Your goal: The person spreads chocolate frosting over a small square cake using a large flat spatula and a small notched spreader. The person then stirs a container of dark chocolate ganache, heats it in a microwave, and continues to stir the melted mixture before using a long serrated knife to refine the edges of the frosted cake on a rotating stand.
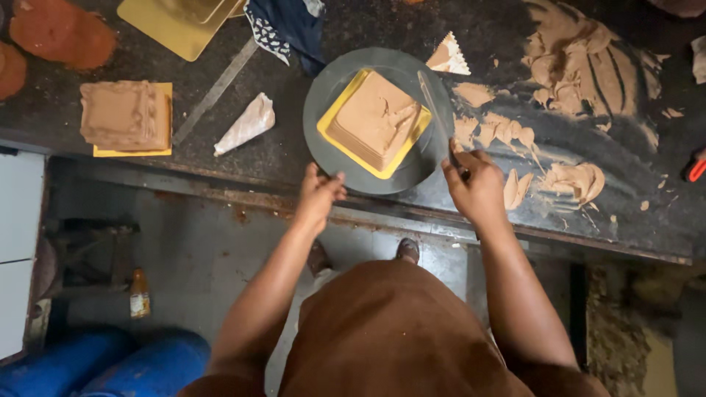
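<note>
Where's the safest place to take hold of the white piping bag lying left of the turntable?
Probably the piping bag is best gripped at its wide, bunched upper-right end, coming from above. It lies flat on the counter, tapering to a tip at lower left, so the fat end gives the most to close on and keeps pressure off the tip.

You wear a plain brown apron or dress that covers your front and spreads wide over your lap. Both your arms are bare, with no sleeves showing. Your left hand (320, 192) and right hand (474, 185) have no gloves, rings or bands. The tips of two dark shoes peek out below.
</note>
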